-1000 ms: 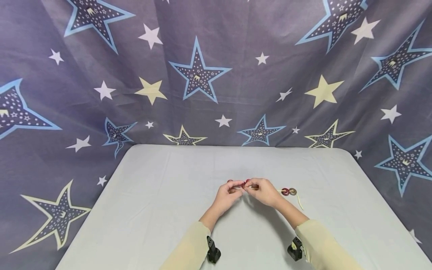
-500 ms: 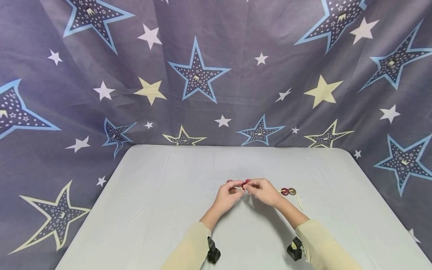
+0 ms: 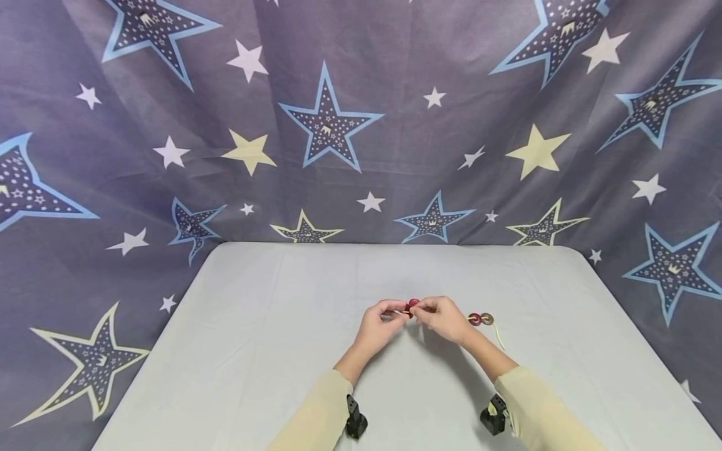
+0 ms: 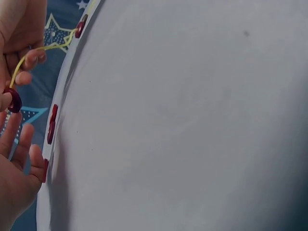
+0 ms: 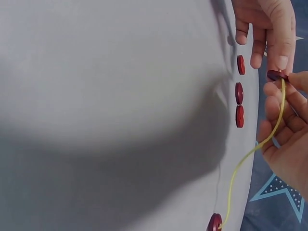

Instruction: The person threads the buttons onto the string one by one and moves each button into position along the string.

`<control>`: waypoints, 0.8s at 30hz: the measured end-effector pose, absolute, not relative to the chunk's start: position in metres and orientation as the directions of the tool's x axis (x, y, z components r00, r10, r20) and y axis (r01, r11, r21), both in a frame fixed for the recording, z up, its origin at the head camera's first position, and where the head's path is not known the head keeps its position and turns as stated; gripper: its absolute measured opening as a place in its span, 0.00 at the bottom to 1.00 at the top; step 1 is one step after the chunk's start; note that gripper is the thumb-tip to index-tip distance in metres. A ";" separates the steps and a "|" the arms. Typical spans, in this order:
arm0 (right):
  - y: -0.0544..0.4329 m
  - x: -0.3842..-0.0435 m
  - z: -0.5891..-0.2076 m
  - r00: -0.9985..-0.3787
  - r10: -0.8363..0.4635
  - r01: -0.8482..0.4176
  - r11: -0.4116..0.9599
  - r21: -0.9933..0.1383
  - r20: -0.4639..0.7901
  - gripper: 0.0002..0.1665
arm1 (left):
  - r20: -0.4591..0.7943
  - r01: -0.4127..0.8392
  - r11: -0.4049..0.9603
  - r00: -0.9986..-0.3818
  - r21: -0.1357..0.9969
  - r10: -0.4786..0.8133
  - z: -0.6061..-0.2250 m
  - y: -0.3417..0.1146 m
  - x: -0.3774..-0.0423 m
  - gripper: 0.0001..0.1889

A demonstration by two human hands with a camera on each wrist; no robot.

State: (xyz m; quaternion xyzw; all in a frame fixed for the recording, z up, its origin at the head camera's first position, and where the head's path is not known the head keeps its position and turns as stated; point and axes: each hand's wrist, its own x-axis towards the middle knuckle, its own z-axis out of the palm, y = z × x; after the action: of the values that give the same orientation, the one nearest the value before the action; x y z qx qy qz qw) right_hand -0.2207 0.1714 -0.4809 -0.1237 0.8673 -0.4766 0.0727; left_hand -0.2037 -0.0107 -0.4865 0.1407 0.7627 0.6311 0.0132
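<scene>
My left hand (image 3: 379,327) and right hand (image 3: 442,321) meet above the middle of the table. Between their fingertips they pinch a dark red round bead (image 5: 276,75) with a hole. Through it runs a yellow cord (image 5: 240,163), which passes across my right palm and curves down toward the table. In the left wrist view, my right thumb presses on the held bead (image 4: 15,100). Left fingertips touch its other side. On the cord to the right, a dark red bead (image 3: 475,319) and a brown bead (image 3: 487,319) lie side by side.
Three loose red beads lie on the table behind the hands: one red bead (image 5: 241,65), a darker bead (image 5: 239,93) and another red bead (image 5: 239,116). The pale table (image 3: 271,351) ends at a star-patterned cloth (image 3: 338,188). The cord's free tail (image 3: 499,336) trails past the brown bead.
Both hands stay nearly in place, with small finger shifts around the held bead. The loose bead seen left of the hands is now covered by my left hand.
</scene>
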 end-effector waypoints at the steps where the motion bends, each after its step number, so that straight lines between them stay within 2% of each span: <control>1: 0.172 -0.221 -0.481 -0.958 -0.285 -0.145 0.513 -0.846 -0.009 0.13 | 0.163 0.202 0.165 -0.961 0.965 0.225 -0.487 -0.011 -0.204 0.13; 16: 0.171 -0.220 -0.482 -0.960 -0.279 -0.124 0.507 -0.853 -0.026 0.14 | 0.184 0.218 0.203 -0.968 0.955 0.171 -0.486 -0.009 -0.203 0.08; 24: 0.171 -0.219 -0.482 -0.949 -0.314 -0.184 0.539 -0.822 0.006 0.13 | 0.225 0.251 0.181 -0.963 0.951 0.150 -0.490 -0.009 -0.202 0.06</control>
State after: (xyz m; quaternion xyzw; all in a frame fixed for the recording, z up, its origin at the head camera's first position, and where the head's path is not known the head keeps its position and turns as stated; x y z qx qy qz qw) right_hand -0.2188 0.1706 -0.4823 -0.1426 0.8744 -0.4583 0.0710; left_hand -0.2024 -0.0095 -0.4896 0.1307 0.7674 0.6264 -0.0402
